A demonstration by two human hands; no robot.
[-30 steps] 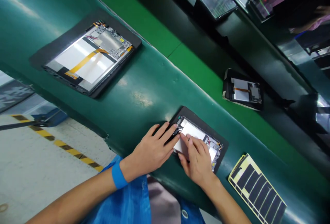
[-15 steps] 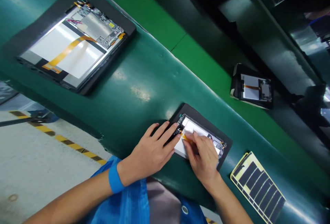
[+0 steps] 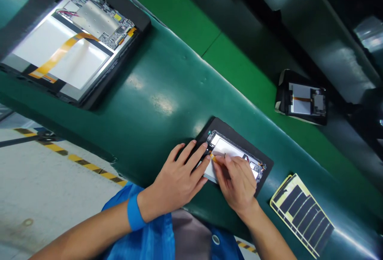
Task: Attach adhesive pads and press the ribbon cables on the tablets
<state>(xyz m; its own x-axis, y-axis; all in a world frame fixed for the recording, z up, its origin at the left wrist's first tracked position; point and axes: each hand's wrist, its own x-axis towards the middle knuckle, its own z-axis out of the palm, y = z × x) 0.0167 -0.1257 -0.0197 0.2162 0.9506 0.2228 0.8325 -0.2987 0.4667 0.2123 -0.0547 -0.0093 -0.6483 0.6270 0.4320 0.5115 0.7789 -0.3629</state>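
In front of me an opened tablet [image 3: 220, 144] lies on a black foam pad [image 3: 227, 126], its white inner panel and circuit board exposed. My left hand [image 3: 179, 176] rests with fingers spread over the pad's left end, fingertips at the tablet's dark edge. My right hand [image 3: 237, 180] leans over the white panel, thumb and index finger pinched on the orange ribbon cable [image 3: 213, 157]. Only a short stretch of that cable shows; the rest is hidden under the right hand. A blue band [image 3: 136, 213] circles my left wrist.
A second opened tablet [image 3: 89, 56] sits on foam at the upper left of the green bench [image 3: 167, 76]. To my right lies a yellow-edged sheet with black strips [image 3: 308, 212]. Across the green strip, another opened tablet [image 3: 302, 99] rests on a black pad.
The view has shifted slightly, so the far-left tablet appears further left and the far-right one further right. Both hands keep nearly the same places, the right still pinching the orange ribbon cable.
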